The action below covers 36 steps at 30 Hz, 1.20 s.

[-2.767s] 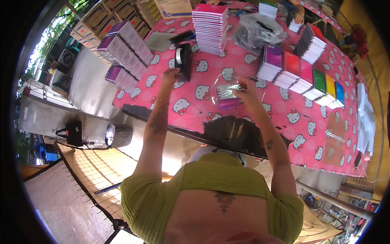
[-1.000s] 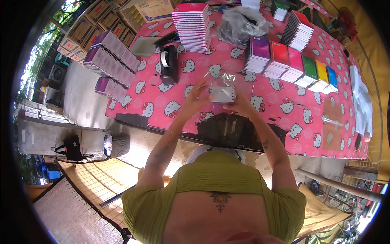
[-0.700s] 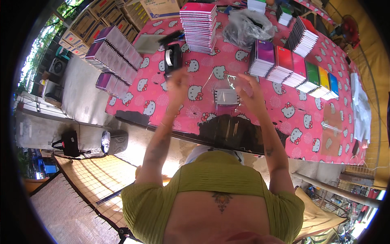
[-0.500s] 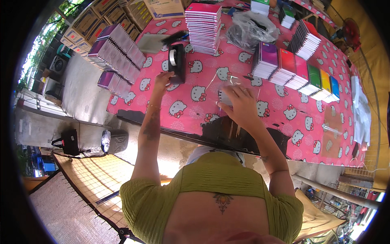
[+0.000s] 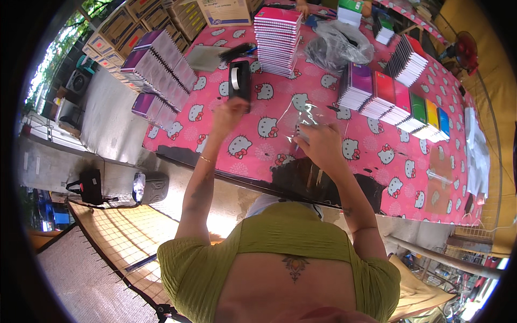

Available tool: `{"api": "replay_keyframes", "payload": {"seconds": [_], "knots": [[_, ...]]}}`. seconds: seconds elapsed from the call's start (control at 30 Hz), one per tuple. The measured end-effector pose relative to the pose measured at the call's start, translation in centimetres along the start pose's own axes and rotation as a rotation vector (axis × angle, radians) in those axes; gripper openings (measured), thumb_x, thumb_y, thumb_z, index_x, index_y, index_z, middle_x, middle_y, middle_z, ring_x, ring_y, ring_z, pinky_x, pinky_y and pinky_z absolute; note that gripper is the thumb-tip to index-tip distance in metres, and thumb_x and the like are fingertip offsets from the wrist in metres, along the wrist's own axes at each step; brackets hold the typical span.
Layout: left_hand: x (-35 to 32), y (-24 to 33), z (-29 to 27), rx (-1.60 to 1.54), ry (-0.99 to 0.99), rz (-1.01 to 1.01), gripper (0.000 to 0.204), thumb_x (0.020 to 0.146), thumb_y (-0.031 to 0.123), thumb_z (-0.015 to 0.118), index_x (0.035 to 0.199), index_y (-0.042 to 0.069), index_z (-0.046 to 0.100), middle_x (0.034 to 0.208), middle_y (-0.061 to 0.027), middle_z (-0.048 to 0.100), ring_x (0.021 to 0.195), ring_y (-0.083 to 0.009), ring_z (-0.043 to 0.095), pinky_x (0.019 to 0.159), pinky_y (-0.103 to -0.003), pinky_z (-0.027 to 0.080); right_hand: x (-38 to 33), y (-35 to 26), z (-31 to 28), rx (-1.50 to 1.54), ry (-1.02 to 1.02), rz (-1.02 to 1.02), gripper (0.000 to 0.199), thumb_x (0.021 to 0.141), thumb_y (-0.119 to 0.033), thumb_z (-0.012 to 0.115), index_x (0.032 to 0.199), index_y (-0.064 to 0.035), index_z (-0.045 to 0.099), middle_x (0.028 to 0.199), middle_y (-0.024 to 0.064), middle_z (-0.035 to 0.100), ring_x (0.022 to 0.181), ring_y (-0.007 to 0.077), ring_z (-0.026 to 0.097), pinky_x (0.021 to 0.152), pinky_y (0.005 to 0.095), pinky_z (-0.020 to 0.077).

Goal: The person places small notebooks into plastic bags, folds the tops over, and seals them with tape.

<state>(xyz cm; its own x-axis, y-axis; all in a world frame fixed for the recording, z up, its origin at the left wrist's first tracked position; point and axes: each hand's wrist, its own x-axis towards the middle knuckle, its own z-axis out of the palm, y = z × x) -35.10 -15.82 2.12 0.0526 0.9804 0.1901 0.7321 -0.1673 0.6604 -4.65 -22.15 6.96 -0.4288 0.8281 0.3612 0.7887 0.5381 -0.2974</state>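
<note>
My left hand (image 5: 230, 114), smeared by motion, is at the near end of a black tape dispenser (image 5: 239, 81) with a pale roll in it; whether it holds a piece of tape cannot be made out. My right hand (image 5: 322, 144) is over a clear plastic wrapper (image 5: 309, 114) lying flat on the table. Its thumb and fingers are bent together at the wrapper's near part. A small spiral-bound item (image 5: 299, 129) shows partly beside the fingertips, mostly covered by the hand.
The pink patterned tablecloth (image 5: 253, 145) has a torn dark patch (image 5: 291, 175). A tall notebook stack (image 5: 277, 43) stands behind the dispenser, purple notebooks (image 5: 156, 70) at left, coloured notebook piles (image 5: 377, 94) at right. Crumpled clear plastic (image 5: 339, 46) lies at the back, near another person's hand (image 5: 303, 9).
My left hand has moved right and slightly toward me, along the dispenser's near end. The fingers of my right hand have drawn in over the wrapper. Another person's hand now shows at the back.
</note>
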Motion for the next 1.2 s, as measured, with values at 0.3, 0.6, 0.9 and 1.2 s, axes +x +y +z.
{"api": "replay_keyframes", "payload": {"seconds": [0.3,0.6,0.9,1.2], "knots": [[0.7,10.3,3.6,-0.473,-0.526,0.315,0.025,0.087,0.004,0.071,0.111,0.009,0.071,0.099,-0.0051,0.063,0.084,-0.0157,0.059,0.077,-0.03,0.05,0.7,0.1,-1.3,0.007,-0.061,-0.039,0.026,0.08,-0.034,0.072,0.099,-0.0157,0.074,0.071,0.0048,0.068,0.068,0.0252,0.066,0.076,0.0417,0.0426],[1.8,10.5,6.1,-0.188,-0.248,0.651,0.021,0.078,0.006,0.076,0.096,0.016,0.077,0.136,-0.0101,0.053,0.131,-0.025,0.042,0.106,-0.043,0.031,2.0,9.5,-2.2,0.607,-0.175,0.24,0.025,0.083,-0.02,0.072,0.105,-0.0075,0.068,0.097,0.0115,0.064,0.084,0.0301,0.064,0.076,0.0396,0.0535],[1.3,10.0,7.7,-0.226,-0.17,0.643,0.018,0.078,0.011,0.076,0.093,0.021,0.077,0.142,-0.0067,0.047,0.131,-0.0311,0.037,0.106,-0.048,0.028,-5.4,9.1,2.4,0.582,-0.008,0.011,0.05,0.077,-0.023,0.079,0.123,-0.0136,0.063,0.132,0.0113,0.052,0.127,0.0302,0.048,0.106,0.0447,0.0383],[2.0,11.2,11.4,0.01,-0.174,0.617,0.05,0.076,0.017,0.08,0.123,0.02,0.065,0.153,-0.0244,0.029,0.144,-0.0413,0.024,0.114,-0.053,0.022,-4.9,8.3,4.1,0.482,-0.072,-0.101,0.043,0.076,-0.017,0.078,0.118,-0.0132,0.07,0.16,0.0192,0.017,0.141,0.0389,0.033,0.113,0.0482,0.0313]]}}
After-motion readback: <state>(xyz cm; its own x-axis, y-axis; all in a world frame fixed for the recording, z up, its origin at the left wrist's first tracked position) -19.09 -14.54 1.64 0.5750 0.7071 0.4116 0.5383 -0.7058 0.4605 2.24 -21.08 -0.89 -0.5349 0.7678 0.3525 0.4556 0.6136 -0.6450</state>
